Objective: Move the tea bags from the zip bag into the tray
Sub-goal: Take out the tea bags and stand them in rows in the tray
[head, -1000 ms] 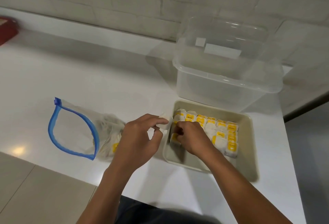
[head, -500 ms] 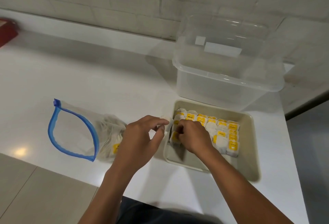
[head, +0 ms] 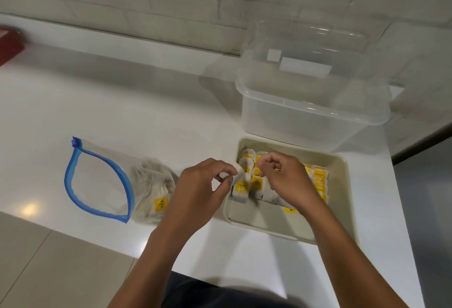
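A beige tray (head: pixel 342 200) sits on the white counter with rows of tea bags (head: pixel 318 180) bearing yellow tags standing in it. My left hand (head: pixel 200 190) hovers at the tray's left rim and pinches a white tea bag (head: pixel 238 173) between thumb and fingers. My right hand (head: pixel 286 180) is over the tray's left rows, fingers curled among the tea bags; what it holds is hidden. To the left lies the clear zip bag (head: pixel 102 180) with a blue rim, mouth open, and several tea bags (head: pixel 156 195) bunched in its right end.
A clear plastic tub (head: pixel 310 121) stands directly behind the tray, its lid leaning on the brick wall. A red object (head: pixel 9 43) sits at the far left edge. The counter's front edge runs below the zip bag, tiled floor beneath.
My right hand has lifted slightly toward the back of the tray's left rows. My left hand has kept its pinched tea bag at the tray's left rim, shifting slightly.
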### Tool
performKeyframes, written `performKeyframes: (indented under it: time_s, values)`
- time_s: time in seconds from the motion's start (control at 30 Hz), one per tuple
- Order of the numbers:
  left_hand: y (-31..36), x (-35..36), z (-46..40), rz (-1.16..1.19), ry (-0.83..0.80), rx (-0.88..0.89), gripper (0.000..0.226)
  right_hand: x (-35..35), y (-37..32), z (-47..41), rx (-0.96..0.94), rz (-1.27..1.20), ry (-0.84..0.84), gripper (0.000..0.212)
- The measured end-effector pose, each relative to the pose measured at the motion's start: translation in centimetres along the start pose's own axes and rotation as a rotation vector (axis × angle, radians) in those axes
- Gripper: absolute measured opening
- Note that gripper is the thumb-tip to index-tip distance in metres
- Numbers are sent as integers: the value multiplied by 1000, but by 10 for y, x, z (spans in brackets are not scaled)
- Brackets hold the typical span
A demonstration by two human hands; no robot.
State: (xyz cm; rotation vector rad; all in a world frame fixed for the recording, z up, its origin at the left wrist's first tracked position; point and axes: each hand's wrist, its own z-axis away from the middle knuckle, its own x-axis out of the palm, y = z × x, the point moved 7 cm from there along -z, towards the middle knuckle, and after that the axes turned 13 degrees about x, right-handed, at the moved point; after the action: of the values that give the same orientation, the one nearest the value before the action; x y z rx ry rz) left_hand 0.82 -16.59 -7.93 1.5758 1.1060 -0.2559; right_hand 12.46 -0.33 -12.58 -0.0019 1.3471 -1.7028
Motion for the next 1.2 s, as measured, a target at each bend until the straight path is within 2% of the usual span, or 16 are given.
performKeyframes:
  time_s: [0.07,0.13,0.23,0.3,0.4,0.53,0.6,0.73,0.8,0.9,0.97,1.1,1.2]
  values:
    - [5,4,-5,37,-13,2,20,-10,-5,11,-6,-210,-137,20]
    - [10,10,-10,122,-46,-24,23,-16,-9,17,-43,-283,-226,26]
    - [17,22,-19,176,-138,-16,33,-19,-11,20,-118,-260,-231,28]
    - [17,29,-23,137,-167,8,27,-17,-11,23,-151,-223,-235,29]
    - [16,34,-27,84,-142,66,20,-10,-7,25,-147,-251,-309,37]
    - [13,41,-28,149,-124,90,19,-4,-2,28,-115,-317,-407,48]
    - [11,44,-27,172,-126,72,20,-3,1,27,-108,-296,-406,43]
    - [12,46,-26,214,-95,50,16,-2,7,27,-97,-261,-425,18]
    - [10,47,-24,189,-107,33,18,-1,10,28,-95,-254,-434,15]
    - [5,47,-19,152,-93,17,32,-1,17,25,-82,-223,-408,10]
    - [1,46,-16,125,-66,19,33,-3,22,22,-79,-164,-334,9]
    - [-8,39,-12,44,-24,41,23,-13,27,19,-229,261,-29,12]
    - [-14,36,-10,-29,-20,2,25,-16,26,20,-270,351,25,13]
